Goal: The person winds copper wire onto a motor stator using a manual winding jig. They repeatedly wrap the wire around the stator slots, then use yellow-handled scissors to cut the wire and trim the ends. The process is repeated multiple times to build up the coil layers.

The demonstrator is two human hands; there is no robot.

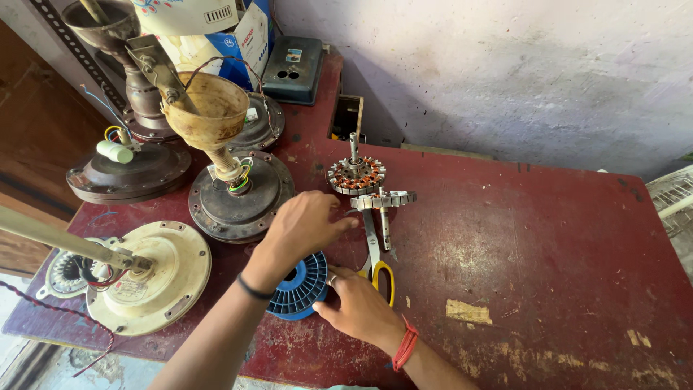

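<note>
Spool [299, 285] near table [548, 238] edge.

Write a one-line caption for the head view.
Left hand and right hand on a blue spool beside yellow-handled scissors on a red table.

blue spool [303, 285] half hidden by wrist; scissors [375, 260] handles partly covered

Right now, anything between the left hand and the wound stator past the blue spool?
Nothing visible. The left hand hovers over the blue ribbed plastic spool; bare red tabletop separates its fingertips from the copper-wound stator on its shaft. The yellow-handled scissors lie off to the side.
</note>
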